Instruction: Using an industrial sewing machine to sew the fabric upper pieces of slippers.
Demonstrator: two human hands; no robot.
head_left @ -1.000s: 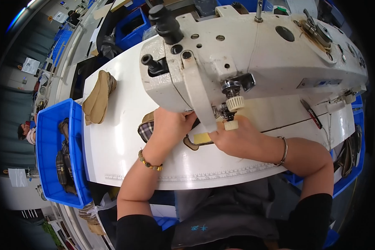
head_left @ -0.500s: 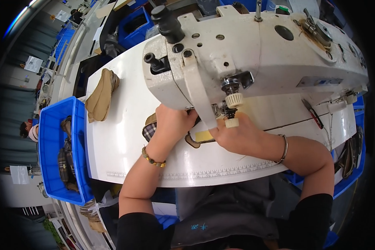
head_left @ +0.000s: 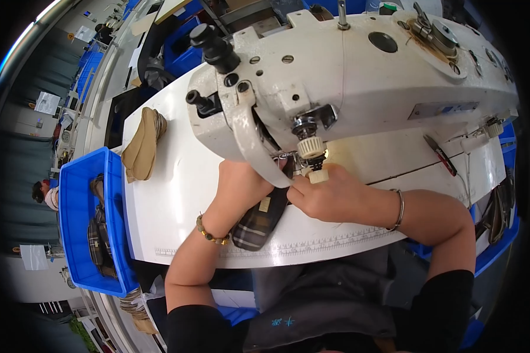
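Observation:
A white sewing machine spans the upper middle. Below its needle area a dark plaid fabric piece with a small pale label lies angled toward the bench's front edge. My left hand, its wrist in a beaded bracelet, is closed on the piece's upper part; the fingertips are partly hidden by the machine head. My right hand has curled fingers at the piece's right edge, beside the presser area. A stack of tan cut pieces rests on the white table to the left.
A blue bin holding plaid pieces stands left of the table; another blue bin with dark pieces is at the right. Red-and-black snips lie beside the machine. A person is visible at the far left, other benches behind.
The plaid piece has turned and now extends down between my hands toward the front edge; the yellow strip is out of sight. My left hand has dropped slightly, my right moved a little left.

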